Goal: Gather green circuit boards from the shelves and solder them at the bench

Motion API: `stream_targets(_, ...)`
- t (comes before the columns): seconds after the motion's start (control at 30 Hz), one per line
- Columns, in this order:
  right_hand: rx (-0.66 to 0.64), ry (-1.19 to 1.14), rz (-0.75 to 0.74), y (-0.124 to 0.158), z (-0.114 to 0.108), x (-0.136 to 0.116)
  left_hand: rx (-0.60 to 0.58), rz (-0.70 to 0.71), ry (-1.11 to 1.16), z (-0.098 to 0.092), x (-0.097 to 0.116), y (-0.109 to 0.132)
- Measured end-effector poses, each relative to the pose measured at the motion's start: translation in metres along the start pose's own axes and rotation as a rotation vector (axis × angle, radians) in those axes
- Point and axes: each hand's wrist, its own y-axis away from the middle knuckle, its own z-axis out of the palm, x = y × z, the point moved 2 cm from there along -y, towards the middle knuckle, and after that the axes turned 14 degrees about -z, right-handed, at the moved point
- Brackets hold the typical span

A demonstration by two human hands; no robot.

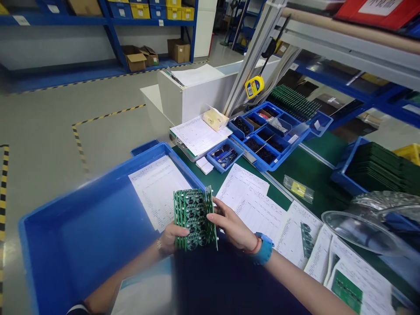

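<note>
Both of my hands hold a green circuit board panel (193,218) with rows of round black components, standing on edge above the bench. My left hand (173,238) grips its lower left side, and my right hand (229,225) pinches its right edge with the fingertips. Just left of the panel lies a large blue plastic bin (98,183) holding a printed sheet (157,192). Printed sheets (252,205) also lie on the green bench mat (315,166) to the right of my right hand. A dark sleeve or garment hides the area below the panel.
Farther along the bench stand a blue compartment tray of small parts (262,135), a tray of hand tools (225,155), and a yellow tape measure (254,86). Stacked green boards (374,166) sit in a blue tray at right. Blue shelving lines the back wall.
</note>
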Motion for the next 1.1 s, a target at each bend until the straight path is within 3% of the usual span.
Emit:
stream_targets(0.43, 0.009, 0.008, -0.001, 0.001, -0.002, 0.005, 0.041, -0.002, 0.022, -0.005, -0.003, 0.000)
stream_targets(0.7, -0.060, 0.465, -0.171, -0.003, 0.010, 0.010, 0.259, 0.002, -0.219, 0.013, -0.004, -0.001)
stream_targets(0.9, -0.071, 0.515, -0.220, -0.002, 0.013, 0.004, 0.246, 0.052, -0.288, 0.019, 0.000, 0.000)
stream_targets(1.1, -0.068, 0.484, -0.218, -0.002, 0.008, 0.006, 0.218, -0.007, -0.185, 0.011, -0.004, 0.002)
